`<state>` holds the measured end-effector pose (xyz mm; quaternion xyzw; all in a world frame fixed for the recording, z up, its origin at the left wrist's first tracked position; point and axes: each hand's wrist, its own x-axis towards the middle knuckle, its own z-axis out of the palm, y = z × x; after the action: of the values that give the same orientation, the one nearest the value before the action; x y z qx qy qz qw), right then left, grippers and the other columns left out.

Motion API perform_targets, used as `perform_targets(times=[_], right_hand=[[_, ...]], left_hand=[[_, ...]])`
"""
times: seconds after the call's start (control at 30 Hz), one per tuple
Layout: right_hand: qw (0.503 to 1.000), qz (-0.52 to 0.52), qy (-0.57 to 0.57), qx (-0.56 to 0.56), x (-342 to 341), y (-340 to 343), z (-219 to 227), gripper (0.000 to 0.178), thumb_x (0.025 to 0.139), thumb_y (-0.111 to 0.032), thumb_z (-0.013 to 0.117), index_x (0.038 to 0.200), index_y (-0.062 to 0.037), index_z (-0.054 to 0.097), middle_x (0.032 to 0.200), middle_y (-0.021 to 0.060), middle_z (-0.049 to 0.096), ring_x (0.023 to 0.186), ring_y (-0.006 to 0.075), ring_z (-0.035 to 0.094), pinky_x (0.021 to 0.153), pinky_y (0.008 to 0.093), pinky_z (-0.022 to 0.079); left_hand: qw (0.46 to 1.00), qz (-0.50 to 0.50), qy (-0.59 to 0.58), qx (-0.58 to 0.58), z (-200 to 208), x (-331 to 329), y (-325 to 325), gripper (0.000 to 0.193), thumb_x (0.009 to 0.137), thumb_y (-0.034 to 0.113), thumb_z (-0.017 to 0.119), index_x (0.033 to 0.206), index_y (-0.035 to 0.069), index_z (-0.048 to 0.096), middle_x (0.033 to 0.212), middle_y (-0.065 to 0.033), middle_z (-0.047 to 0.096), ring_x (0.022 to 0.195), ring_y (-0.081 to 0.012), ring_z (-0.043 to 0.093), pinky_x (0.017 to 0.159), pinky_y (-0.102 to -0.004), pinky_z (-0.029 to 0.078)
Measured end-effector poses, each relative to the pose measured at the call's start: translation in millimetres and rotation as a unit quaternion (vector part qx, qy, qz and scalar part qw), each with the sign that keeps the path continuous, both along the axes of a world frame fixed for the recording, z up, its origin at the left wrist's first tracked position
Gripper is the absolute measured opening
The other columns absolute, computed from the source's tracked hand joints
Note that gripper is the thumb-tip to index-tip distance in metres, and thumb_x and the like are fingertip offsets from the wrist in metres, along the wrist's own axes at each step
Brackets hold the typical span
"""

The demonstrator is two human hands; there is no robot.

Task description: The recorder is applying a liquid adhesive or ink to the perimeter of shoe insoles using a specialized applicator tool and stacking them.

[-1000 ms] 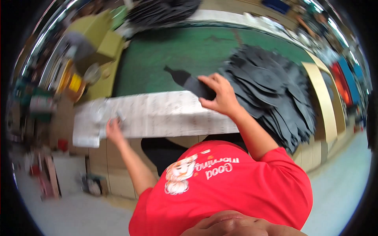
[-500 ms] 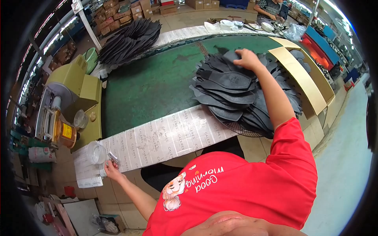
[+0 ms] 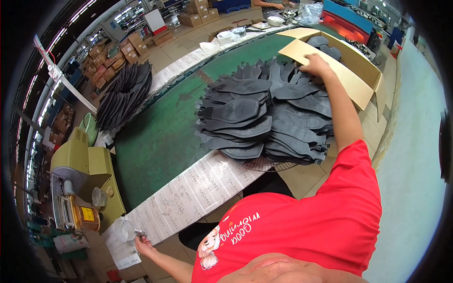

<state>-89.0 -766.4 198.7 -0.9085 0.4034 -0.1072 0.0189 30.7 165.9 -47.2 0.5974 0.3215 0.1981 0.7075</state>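
Observation:
My left hand (image 3: 144,246) is closed on a small silver tool (image 3: 140,232), its exact kind too small to make out. Close beside it, a clear plastic tub (image 3: 124,229) stands on the paper-covered table edge. On the right, my right hand (image 3: 315,65) is over the near flap of an open carton (image 3: 347,75), thumb and fingers apart and loosely bent, nothing visible between them. Below that arm lies a large fanned pile of dark grey insole-shaped pieces (image 3: 240,111), partly on a round wire rack (image 3: 266,165). More grey pieces (image 3: 324,47) lie in the carton.
A yellow-green machine (image 3: 78,158) with an amber container (image 3: 88,218) stands at the left. Another fan of black pieces (image 3: 123,96) rests on the far left edge of the green tabletop (image 3: 155,127). A metal post (image 3: 71,85) rises behind it. A co-worker's hand (image 3: 279,6) shows far back.
My right hand has moved right from the pile to the carton flap; the dark piece at its fingers no longer shows there. The view has turned right. My left hand stays by the tub.

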Motion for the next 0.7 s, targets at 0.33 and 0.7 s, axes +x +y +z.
perform_targets(times=[0.33, 0.7], right_hand=[[0.943, -0.331, 0.004, 0.034, -161, -74, 4, 0.079, 0.068, -0.046, 0.076, 0.136, -0.0155, 0.052, 0.139, 0.0140, 0.051, 0.126, 0.0301, 0.051, 0.102, 0.0573, 0.036], [0.980, -0.084, -0.049, 0.174, -167, -142, -16, 0.066, 0.067, -0.049, 0.075, 0.121, -0.0121, 0.064, 0.104, 0.0133, 0.068, 0.091, 0.0229, 0.065, 0.082, 0.0389, 0.051]], left_hand=[[0.898, 0.178, 0.084, 0.393, -9, -10, -3, 0.046, 0.085, 0.024, 0.069, 0.124, 0.004, 0.055, 0.099, -0.0097, 0.063, 0.076, -0.0187, 0.061, 0.061, -0.0291, 0.050], [0.834, -0.221, -0.174, 0.474, 37, -11, -277, 0.037, 0.085, 0.003, 0.060, 0.121, 0.003, 0.057, 0.133, -0.0120, 0.049, 0.090, -0.0195, 0.062, 0.064, -0.0270, 0.051]])
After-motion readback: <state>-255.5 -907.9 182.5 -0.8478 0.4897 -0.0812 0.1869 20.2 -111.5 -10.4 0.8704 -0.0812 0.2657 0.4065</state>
